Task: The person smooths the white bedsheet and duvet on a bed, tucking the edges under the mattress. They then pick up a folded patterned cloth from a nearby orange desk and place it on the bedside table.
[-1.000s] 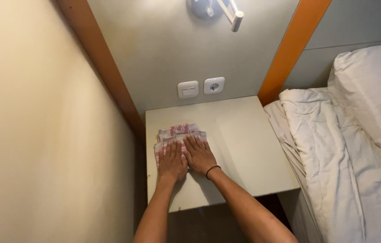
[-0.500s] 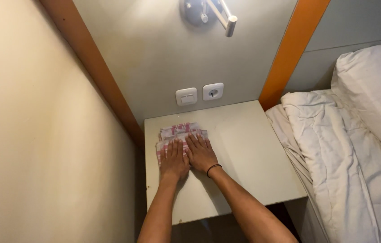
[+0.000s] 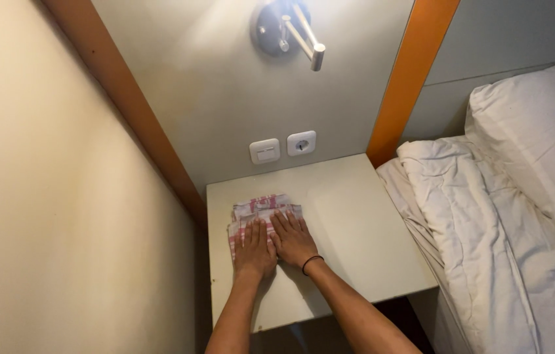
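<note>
A folded red-and-white checked cloth (image 3: 261,206) lies on the left part of a white bedside table (image 3: 349,216). My left hand (image 3: 253,247) rests flat on the cloth's near left side, fingers straight and together. Beside it, my right hand (image 3: 292,238) presses flat on the cloth's near right side; a thin dark band circles that wrist. Both palms face down and neither hand grips anything. The near half of the cloth is hidden under my hands.
A cream wall (image 3: 61,196) stands close on the left. Behind the table are a light switch (image 3: 264,151), a socket (image 3: 302,142) and a wall lamp (image 3: 287,29). A bed with a white duvet (image 3: 487,242) and pillow (image 3: 540,137) adjoins the table's right side.
The camera view has shifted slightly, so the table sits lower and more central. My hands stay flat on the cloth in much the same place.
</note>
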